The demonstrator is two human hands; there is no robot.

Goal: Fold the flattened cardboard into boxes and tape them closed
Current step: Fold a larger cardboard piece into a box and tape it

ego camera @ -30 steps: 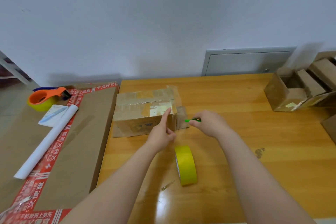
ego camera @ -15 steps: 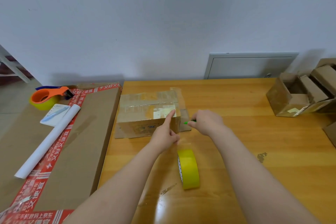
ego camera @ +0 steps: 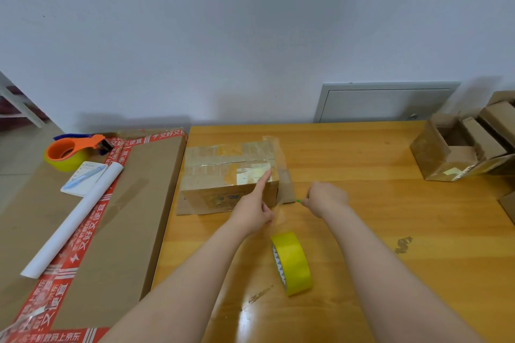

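Cutting the Tape at the Box's End

A small cardboard box [ego camera: 228,175] sits shut in the middle of the frame, on the wooden surface [ego camera: 376,217]. A strip of clear tape [ego camera: 282,172] runs over its top and down its right end.

The left hand [ego camera: 252,209] has its pointing finger out straight, pressing on the box top near the right edge. Its other fingers are curled in, and I cannot tell if they hold any tape.

The right hand [ego camera: 326,198], just right of the box, has its fingers wrapped round a small green tool [ego camera: 298,200]. Only the tip shows, close to the bottom of the tape strip.

A yellow tape roll [ego camera: 291,263] stands on its edge below the hands.

This looks like the taping step, almost done. Next the tape likely needs cutting free. That calls for holding the box firm, keeping the strip tight, and then rubbing the loose end flat.
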